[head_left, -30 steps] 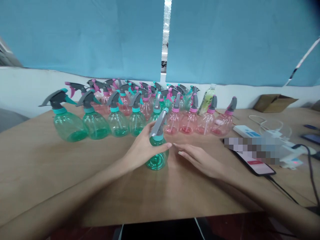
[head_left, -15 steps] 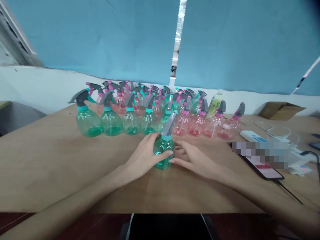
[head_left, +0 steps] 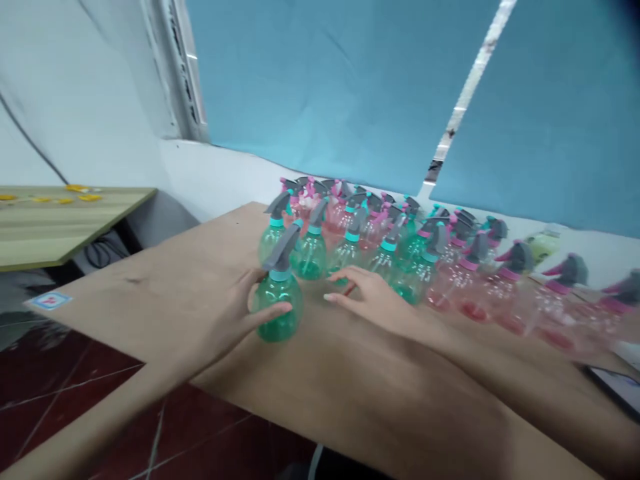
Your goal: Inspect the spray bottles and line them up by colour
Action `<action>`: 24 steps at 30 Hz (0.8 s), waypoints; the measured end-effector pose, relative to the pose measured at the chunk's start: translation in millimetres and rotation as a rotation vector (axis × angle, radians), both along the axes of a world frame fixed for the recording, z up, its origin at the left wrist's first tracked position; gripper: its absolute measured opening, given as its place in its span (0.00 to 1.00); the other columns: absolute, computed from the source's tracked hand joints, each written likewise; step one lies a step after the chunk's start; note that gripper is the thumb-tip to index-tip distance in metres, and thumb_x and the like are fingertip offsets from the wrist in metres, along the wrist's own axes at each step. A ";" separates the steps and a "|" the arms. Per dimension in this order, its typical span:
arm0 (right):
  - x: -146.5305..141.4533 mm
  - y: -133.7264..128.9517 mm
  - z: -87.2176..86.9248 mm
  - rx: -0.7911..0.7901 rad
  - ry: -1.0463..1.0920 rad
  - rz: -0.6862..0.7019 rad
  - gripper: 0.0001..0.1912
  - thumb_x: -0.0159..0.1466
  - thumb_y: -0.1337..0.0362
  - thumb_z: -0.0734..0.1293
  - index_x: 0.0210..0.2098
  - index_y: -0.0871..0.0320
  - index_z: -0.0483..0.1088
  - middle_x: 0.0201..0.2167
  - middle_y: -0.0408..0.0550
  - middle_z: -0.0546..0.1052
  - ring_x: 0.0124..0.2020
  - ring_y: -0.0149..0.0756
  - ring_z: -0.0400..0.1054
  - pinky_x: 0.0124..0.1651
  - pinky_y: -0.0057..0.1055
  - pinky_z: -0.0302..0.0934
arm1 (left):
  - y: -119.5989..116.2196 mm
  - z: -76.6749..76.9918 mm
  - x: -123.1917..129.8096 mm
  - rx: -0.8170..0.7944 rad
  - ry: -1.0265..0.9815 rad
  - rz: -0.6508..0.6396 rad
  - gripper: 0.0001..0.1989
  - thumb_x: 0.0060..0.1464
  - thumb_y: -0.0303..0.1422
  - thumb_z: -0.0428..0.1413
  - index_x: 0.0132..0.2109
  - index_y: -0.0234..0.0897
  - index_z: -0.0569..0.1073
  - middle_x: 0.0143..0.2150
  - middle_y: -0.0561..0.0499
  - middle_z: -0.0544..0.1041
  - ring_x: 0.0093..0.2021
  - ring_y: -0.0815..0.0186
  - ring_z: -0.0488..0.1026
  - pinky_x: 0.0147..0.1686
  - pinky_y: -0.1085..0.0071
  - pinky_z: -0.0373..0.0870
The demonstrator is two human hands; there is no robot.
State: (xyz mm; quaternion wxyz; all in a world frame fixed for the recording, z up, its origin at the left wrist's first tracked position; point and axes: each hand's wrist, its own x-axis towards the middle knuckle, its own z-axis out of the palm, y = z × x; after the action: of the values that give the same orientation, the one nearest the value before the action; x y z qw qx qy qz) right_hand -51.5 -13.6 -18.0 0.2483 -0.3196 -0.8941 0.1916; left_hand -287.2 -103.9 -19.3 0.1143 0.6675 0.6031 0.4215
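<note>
A green spray bottle (head_left: 278,300) with a grey trigger head and teal collar stands upright near me. My left hand (head_left: 240,313) is wrapped round its left side, thumb across the front. To its right, apart from it, my right hand (head_left: 373,300) hovers over the table with fingers spread and nothing in them. Just beyond the hands stands a row of spray bottles: green ones such as this green bottle (head_left: 311,257) on the left, and pink ones such as this pink bottle (head_left: 463,287) on the right, blurred. More bottles are crowded behind, partly hidden.
The wooden table (head_left: 190,267) carries a small sticker (head_left: 50,301) at its left corner. A phone (head_left: 615,390) lies at the right edge. A pale green drink bottle (head_left: 544,245) stands behind the pink row. Another table (head_left: 110,223) with yellow pieces is at far left.
My view has turned left. The held bottle has moved left with my left hand, toward the left end of the green row. My right hand has come away from it.
</note>
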 end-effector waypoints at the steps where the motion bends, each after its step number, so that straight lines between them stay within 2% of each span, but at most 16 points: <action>1: -15.6 5.4 3.6 0.015 0.016 0.005 0.15 0.63 0.55 0.65 0.46 0.56 0.68 0.47 0.49 0.74 0.37 0.35 0.73 0.47 0.38 0.64 | 1.0 0.6 -15.9 -0.039 0.001 0.042 0.24 0.45 0.47 0.60 0.47 0.40 0.69 0.47 0.45 0.74 0.49 0.50 0.70 0.50 0.52 0.67; 3: -45.1 14.4 10.4 0.028 0.052 -0.008 0.18 0.62 0.55 0.65 0.48 0.56 0.68 0.48 0.51 0.74 0.37 0.36 0.73 0.47 0.38 0.64 | 5.9 1.5 -47.2 -0.050 -0.022 0.131 0.27 0.43 0.49 0.60 0.47 0.38 0.69 0.49 0.43 0.72 0.52 0.49 0.68 0.51 0.51 0.65; 6: -81.5 24.0 17.5 -0.002 0.081 -0.094 0.25 0.62 0.52 0.65 0.54 0.58 0.65 0.49 0.55 0.73 0.38 0.39 0.73 0.46 0.41 0.64 | 19.4 2.4 -88.3 -0.066 -0.048 0.220 0.29 0.42 0.49 0.60 0.48 0.37 0.69 0.50 0.42 0.71 0.51 0.49 0.68 0.49 0.51 0.66; 10: -112.5 33.4 21.7 -0.036 0.052 -0.151 0.32 0.61 0.52 0.65 0.59 0.62 0.60 0.48 0.59 0.73 0.45 0.50 0.71 0.48 0.48 0.63 | 45.3 1.9 -121.4 0.003 -0.059 0.209 0.27 0.43 0.46 0.60 0.49 0.37 0.70 0.52 0.42 0.71 0.52 0.49 0.68 0.51 0.51 0.63; 13: -125.7 40.1 23.5 -0.095 0.045 -0.139 0.32 0.60 0.52 0.65 0.60 0.58 0.58 0.44 0.58 0.75 0.41 0.51 0.72 0.43 0.49 0.66 | 66.9 -2.1 -129.9 0.042 -0.097 0.204 0.31 0.44 0.44 0.59 0.55 0.36 0.64 0.54 0.40 0.70 0.54 0.51 0.68 0.50 0.54 0.65; 17: -138.0 49.6 25.0 -0.238 0.005 -0.153 0.37 0.61 0.51 0.65 0.64 0.60 0.52 0.37 0.56 0.77 0.25 0.42 0.73 0.31 0.42 0.69 | 92.6 -9.0 -130.6 0.075 -0.153 0.203 0.35 0.45 0.42 0.58 0.58 0.33 0.57 0.55 0.36 0.69 0.52 0.53 0.69 0.47 0.58 0.68; 19: -143.4 54.4 24.5 -0.325 0.030 -0.156 0.42 0.60 0.51 0.66 0.66 0.58 0.46 0.45 0.59 0.75 0.21 0.37 0.71 0.25 0.38 0.69 | 102.6 -11.1 -129.6 0.083 -0.157 0.189 0.33 0.46 0.41 0.57 0.57 0.34 0.58 0.54 0.37 0.70 0.53 0.54 0.69 0.47 0.59 0.68; 22: -150.5 61.1 22.2 -0.416 0.133 -0.124 0.46 0.58 0.52 0.68 0.67 0.51 0.39 0.62 0.62 0.60 0.21 0.32 0.71 0.19 0.34 0.69 | 113.1 -13.5 -128.2 0.092 -0.143 0.178 0.30 0.45 0.40 0.58 0.55 0.35 0.61 0.53 0.40 0.70 0.53 0.54 0.68 0.48 0.58 0.67; 24: -154.2 64.4 20.2 -0.444 0.163 -0.111 0.47 0.58 0.54 0.68 0.67 0.51 0.37 0.63 0.63 0.58 0.20 0.30 0.71 0.17 0.32 0.68 | 117.1 -16.1 -127.3 0.101 -0.125 0.175 0.28 0.46 0.40 0.58 0.54 0.37 0.62 0.54 0.42 0.70 0.54 0.54 0.67 0.49 0.58 0.66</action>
State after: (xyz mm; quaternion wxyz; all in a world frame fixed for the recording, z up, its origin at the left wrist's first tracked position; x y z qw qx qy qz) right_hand -205.8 50.8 2.2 0.2534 -0.3986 -0.7882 0.3946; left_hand -414.6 13.3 -35.4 0.0807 0.5894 0.6288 0.5007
